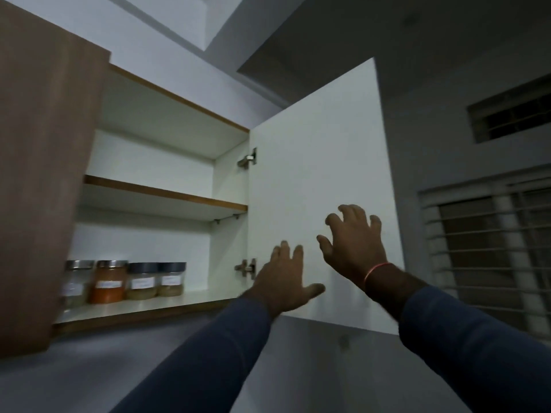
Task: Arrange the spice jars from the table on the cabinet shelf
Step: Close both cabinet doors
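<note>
At an open wall cabinet, dim rm: four spice jars [125,281] stand in a tight row at the left of the lower shelf [190,302], under the upper shelf [164,195]. Both hands are raised before the white inner face of the right door [313,144]. The left hand [283,281] is low near the bottom hinge [247,268], fingers [283,248] straight and spread. The right hand [354,245] is higher, fingers loosely curved and apart. Neither has hold of anything; contact w/ the door can't be told. Step, as judged: placing apparently done. The table is out of shot, so any jars left are unknown. Next prob. calls for a flat push to swing the door to, fingers kept off the hinge side. The brown left door [44,144] hangs open too. Beyond: grey walls, barred window [492,248], vent [512,114] above.
</note>
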A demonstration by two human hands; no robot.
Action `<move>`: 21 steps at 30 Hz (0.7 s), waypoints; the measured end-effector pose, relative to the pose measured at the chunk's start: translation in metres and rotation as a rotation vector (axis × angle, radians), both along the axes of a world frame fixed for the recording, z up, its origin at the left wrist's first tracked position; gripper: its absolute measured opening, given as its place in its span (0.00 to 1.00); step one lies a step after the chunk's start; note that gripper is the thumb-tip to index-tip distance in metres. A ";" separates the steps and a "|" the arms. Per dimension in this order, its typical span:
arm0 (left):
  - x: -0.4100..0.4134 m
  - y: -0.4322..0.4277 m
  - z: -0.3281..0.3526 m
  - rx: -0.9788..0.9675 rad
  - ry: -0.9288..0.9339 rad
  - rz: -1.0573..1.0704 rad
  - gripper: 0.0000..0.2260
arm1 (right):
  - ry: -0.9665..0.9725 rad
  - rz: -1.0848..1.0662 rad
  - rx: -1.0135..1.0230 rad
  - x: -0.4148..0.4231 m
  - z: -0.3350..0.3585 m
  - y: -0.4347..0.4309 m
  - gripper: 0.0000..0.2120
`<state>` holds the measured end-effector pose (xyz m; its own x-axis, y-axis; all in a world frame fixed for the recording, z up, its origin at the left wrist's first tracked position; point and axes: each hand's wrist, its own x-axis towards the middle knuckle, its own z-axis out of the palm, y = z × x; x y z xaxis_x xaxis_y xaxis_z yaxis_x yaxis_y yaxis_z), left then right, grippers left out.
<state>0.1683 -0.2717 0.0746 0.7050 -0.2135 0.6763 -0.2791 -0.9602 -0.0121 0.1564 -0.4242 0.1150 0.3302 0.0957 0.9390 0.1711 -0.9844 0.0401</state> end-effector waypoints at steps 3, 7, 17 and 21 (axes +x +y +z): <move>0.010 -0.061 -0.002 -0.021 0.034 -0.068 0.49 | 0.053 -0.044 0.150 0.004 -0.008 -0.042 0.24; 0.018 -0.121 -0.010 -0.064 0.106 -0.096 0.54 | 0.198 0.244 0.431 0.013 -0.023 -0.074 0.35; 0.016 -0.149 -0.030 -0.168 0.133 -0.122 0.53 | 0.119 0.312 0.550 0.022 -0.042 -0.074 0.43; -0.002 -0.151 -0.037 -0.370 -0.007 -0.199 0.47 | 0.051 0.478 0.538 0.009 -0.035 -0.068 0.30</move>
